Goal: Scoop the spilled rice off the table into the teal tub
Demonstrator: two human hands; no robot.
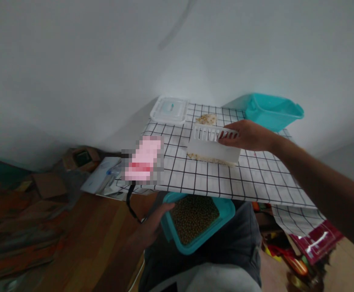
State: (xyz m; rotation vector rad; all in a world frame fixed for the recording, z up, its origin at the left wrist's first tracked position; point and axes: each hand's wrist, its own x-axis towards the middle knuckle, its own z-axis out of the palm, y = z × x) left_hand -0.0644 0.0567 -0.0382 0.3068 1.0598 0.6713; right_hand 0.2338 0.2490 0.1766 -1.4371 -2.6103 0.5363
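My right hand reaches over the table and grips the slotted rim of a white plastic strainer box, which rests on the checked tablecloth; a brownish layer shows at the box's bottom. My left hand holds the left edge of a teal tray filled with small green-brown beans, resting on my lap below the table edge.
A teal tub stands at the table's far right. A clear lidded container sits at the far left, with a small heap of grains beside it. A pink blurred item lies at the table's left edge. Cardboard and clutter cover the floor.
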